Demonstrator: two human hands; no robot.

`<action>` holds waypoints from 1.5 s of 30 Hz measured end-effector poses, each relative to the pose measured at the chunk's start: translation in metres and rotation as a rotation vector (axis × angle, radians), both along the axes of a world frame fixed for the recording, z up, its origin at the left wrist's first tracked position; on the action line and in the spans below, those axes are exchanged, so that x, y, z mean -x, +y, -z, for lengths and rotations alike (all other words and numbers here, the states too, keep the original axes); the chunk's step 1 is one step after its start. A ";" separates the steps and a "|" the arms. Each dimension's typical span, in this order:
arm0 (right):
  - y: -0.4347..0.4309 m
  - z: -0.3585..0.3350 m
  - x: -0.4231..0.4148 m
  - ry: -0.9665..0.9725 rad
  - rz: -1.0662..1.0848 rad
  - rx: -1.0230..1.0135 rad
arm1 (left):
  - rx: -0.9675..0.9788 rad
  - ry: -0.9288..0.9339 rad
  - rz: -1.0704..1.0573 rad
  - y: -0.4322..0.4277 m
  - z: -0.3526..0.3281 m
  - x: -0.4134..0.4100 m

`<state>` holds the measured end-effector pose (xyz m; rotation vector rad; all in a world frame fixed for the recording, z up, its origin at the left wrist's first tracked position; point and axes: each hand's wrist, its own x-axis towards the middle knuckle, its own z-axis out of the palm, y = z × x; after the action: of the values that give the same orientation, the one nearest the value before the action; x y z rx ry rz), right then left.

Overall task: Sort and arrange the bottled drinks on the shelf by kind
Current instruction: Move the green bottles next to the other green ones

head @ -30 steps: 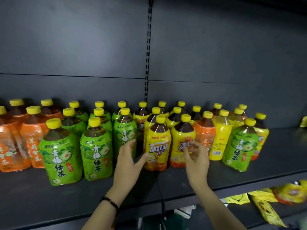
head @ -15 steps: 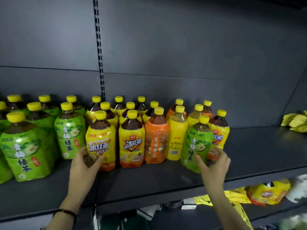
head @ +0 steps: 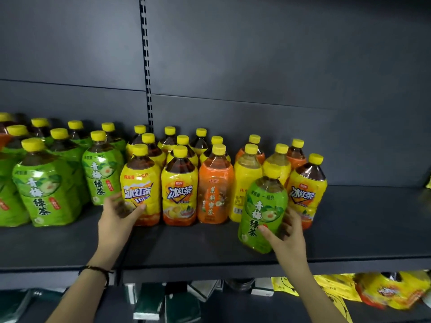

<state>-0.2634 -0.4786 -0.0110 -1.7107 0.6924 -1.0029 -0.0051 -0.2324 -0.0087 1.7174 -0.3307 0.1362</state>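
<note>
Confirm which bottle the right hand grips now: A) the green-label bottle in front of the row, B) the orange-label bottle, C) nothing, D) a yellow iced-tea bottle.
A: the right hand wraps thumb and fingers round the tilted green-label bottle, which is out in front of the row; the left hand holds a yellow iced-tea bottle.

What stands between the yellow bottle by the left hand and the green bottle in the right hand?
Three front-row bottles, seen in the head view: a yellow iced-tea bottle, an orange bottle, then a plain yellow bottle.
</note>
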 end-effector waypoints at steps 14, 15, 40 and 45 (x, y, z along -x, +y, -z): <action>0.134 -0.006 -0.133 0.097 -0.478 0.036 | -0.188 -0.092 0.516 0.052 0.018 0.024; 0.145 -0.005 -0.143 0.090 -0.496 0.035 | -0.152 -0.068 0.502 0.056 0.018 0.023; 0.192 0.004 -0.218 0.009 -0.026 0.219 | -0.260 -0.191 -0.127 0.103 0.009 -0.055; 0.191 0.004 -0.218 0.006 -0.033 0.220 | -0.304 -0.185 -0.181 0.085 0.009 -0.063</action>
<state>-0.0449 -0.2877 -0.0154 -1.9092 0.5728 -1.0838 0.0577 -0.1477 -0.0175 2.0411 -0.3443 0.3959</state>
